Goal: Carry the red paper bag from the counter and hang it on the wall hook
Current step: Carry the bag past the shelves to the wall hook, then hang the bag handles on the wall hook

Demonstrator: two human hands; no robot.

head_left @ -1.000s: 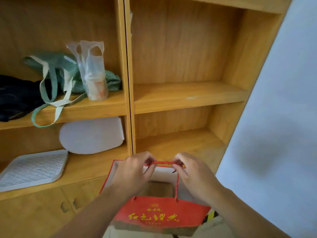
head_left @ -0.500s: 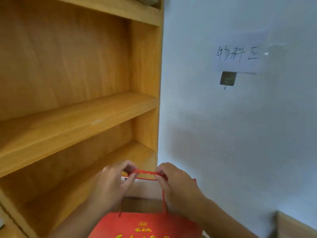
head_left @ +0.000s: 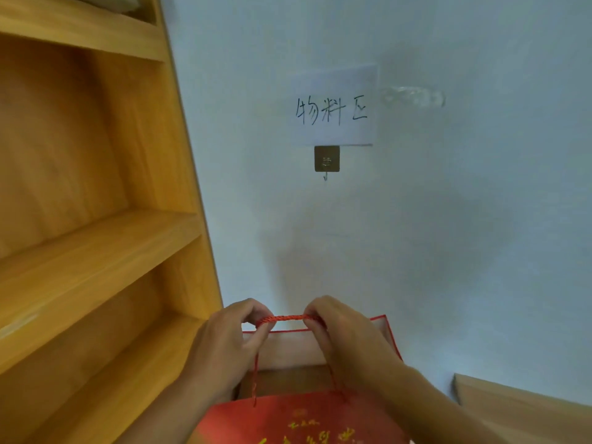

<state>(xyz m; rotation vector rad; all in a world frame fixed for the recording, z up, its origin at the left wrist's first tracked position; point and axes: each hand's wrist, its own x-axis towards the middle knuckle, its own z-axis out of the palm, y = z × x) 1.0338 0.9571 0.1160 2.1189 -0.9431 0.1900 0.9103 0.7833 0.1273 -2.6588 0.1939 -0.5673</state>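
The red paper bag (head_left: pixel 298 421) with gold lettering hangs open at the bottom centre, its white inside showing. Its twisted red rope handle (head_left: pixel 283 318) is stretched level between my two hands. My left hand (head_left: pixel 224 344) pinches the handle's left end and my right hand (head_left: pixel 346 341) pinches its right end. The wall hook (head_left: pixel 326 160), a small metal hook on a square brown adhesive plate, sits on the white wall well above the handle and slightly to the right. The bag's lower part is cut off by the frame.
A wooden shelf unit (head_left: pixel 96 251) fills the left side, its edge close beside my left hand. A handwritten paper label (head_left: pixel 333 107) hangs just above the hook. A clear tape strip (head_left: pixel 413 96) sits right of it. A wooden surface (head_left: pixel 519 408) lies at lower right.
The view has swung right from the shelves to the wall, bringing the hook to the centre. Both hands still hold the handle taut, and the bag has moved right along with them.
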